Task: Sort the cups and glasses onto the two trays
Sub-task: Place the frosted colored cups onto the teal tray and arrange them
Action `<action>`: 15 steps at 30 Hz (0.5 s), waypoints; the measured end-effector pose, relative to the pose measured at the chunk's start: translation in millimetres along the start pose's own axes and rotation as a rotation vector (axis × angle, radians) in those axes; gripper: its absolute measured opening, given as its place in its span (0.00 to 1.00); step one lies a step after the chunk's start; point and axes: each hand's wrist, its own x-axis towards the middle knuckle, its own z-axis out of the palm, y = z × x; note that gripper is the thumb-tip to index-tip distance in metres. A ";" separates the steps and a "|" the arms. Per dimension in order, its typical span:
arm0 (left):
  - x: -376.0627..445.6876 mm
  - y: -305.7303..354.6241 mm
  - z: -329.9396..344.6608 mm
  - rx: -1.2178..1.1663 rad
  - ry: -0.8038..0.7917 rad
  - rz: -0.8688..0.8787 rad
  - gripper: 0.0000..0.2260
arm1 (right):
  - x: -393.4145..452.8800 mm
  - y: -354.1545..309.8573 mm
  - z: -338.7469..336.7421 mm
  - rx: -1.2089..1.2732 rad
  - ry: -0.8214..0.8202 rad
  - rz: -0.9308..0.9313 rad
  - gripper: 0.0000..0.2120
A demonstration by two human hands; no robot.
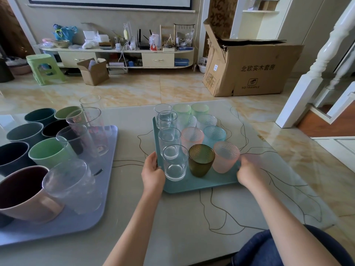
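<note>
Marble-tile floor (134, 91), TV console (115, 54), cardboard box (249, 68)

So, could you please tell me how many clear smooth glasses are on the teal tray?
4, in a column along the teal tray's left side: nearest, next, third, farthest.

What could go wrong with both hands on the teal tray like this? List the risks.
1. The left hand and right hand grip only the near corners of the teal tray; lifting or pulling it could tilt it and slide the packed glasses.
2. The clear glass stands right beside the left hand and could be knocked.
3. The pink textured cup stands near the tray's right edge and may tip off.
</note>
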 end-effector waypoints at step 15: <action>-27.4 70.3 -28.0 0.350 0.026 0.299 0.28 | -79.9 -37.4 -62.8 0.420 0.563 -0.049 0.04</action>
